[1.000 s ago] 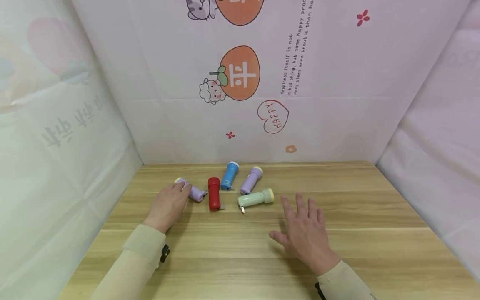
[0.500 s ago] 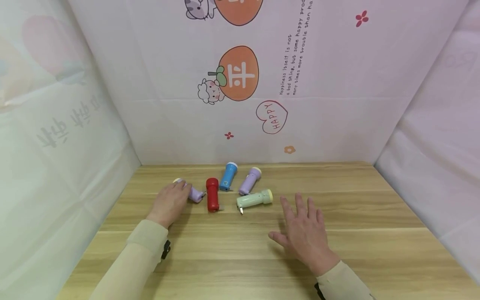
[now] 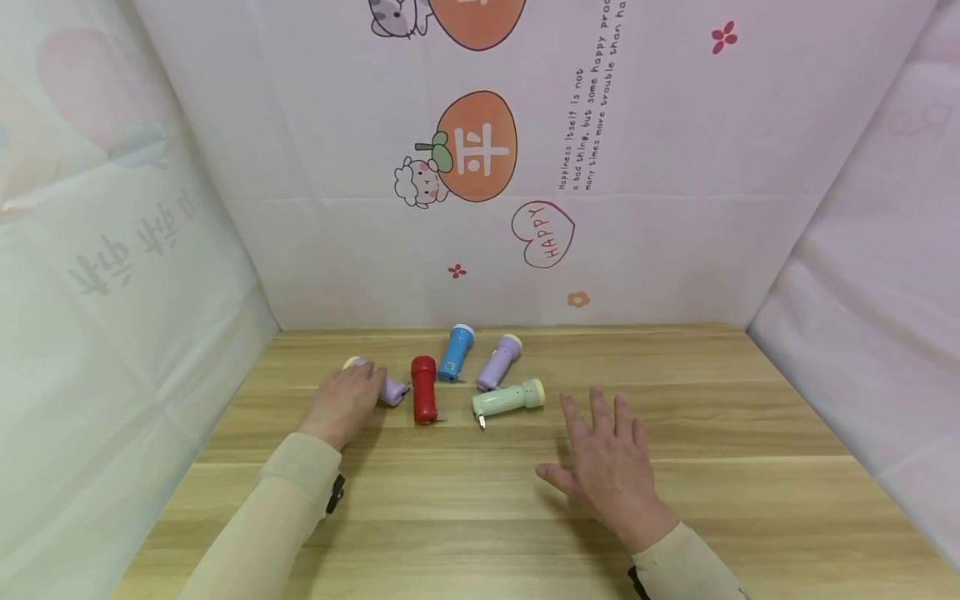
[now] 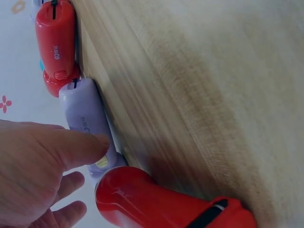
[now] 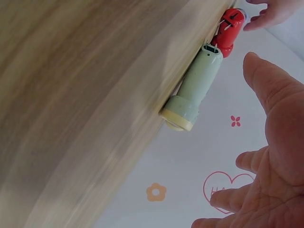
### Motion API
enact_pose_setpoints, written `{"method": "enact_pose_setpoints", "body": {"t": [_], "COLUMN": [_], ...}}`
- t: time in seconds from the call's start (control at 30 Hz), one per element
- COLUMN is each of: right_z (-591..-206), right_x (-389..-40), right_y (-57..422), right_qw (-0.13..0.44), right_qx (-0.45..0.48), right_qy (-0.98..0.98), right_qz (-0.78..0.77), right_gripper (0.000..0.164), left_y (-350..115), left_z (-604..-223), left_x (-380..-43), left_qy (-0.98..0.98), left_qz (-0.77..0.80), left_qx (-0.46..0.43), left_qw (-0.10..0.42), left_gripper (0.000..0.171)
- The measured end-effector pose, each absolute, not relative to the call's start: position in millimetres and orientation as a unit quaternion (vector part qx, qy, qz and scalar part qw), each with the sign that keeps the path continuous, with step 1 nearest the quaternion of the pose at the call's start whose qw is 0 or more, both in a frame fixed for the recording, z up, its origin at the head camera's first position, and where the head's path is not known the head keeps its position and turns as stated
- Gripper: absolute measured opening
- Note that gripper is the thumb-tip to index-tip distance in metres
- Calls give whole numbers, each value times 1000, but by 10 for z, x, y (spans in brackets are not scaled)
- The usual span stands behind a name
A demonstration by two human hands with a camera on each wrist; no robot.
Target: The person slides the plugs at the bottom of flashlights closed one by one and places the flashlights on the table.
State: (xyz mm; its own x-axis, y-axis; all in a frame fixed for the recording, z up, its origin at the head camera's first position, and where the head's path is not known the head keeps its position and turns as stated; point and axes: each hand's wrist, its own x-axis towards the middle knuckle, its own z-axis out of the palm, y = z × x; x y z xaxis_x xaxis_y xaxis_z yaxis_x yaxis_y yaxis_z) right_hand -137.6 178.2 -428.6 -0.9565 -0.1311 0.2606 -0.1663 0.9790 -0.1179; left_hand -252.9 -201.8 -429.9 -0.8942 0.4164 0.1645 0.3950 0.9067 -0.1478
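My left hand is over a purple flashlight at the left of the group. In the left wrist view the thumb lies across the purple flashlight by its yellow switch, while the index finger reaches to its far side. A red flashlight lies right beside it in that view, hidden by the hand in the head view. My right hand is held low with fingers spread, holding nothing. Nearest to it lies a pale green flashlight with a small metal plug folded out.
Another red flashlight lies right of the left hand. Behind it are a blue flashlight and a second purple one. White printed cloth walls off the back and both sides of the wooden table.
My left hand has shifted slightly to the right and covers more of the purple flashlight. My right hand and the other flashlights keep their places; the head view has drifted a little.
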Motion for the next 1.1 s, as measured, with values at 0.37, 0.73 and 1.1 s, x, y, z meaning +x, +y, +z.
{"method": "enact_pose_setpoints", "body": {"t": [0.37, 0.73, 1.1], "right_z": [-4299, -4303, -4311], "right_x": [-1382, -1378, -1388], "right_y": [1777, 1775, 1773], "right_qw": [133, 136, 132], "right_qx": [78, 82, 82], "right_qy": [-986, -985, -986], "right_qz": [69, 62, 62], "right_gripper": [105, 104, 104], "left_y": [-2006, -1955, -1956], "left_z": [-4325, -4312, -4345], "left_x": [-2578, -2587, -2597], "left_qy": [-975, -972, -973], "left_qz": [65, 70, 67], "left_qx": [-201, -205, -202], "left_qw": [66, 87, 87], "left_gripper": [42, 33, 31]}}
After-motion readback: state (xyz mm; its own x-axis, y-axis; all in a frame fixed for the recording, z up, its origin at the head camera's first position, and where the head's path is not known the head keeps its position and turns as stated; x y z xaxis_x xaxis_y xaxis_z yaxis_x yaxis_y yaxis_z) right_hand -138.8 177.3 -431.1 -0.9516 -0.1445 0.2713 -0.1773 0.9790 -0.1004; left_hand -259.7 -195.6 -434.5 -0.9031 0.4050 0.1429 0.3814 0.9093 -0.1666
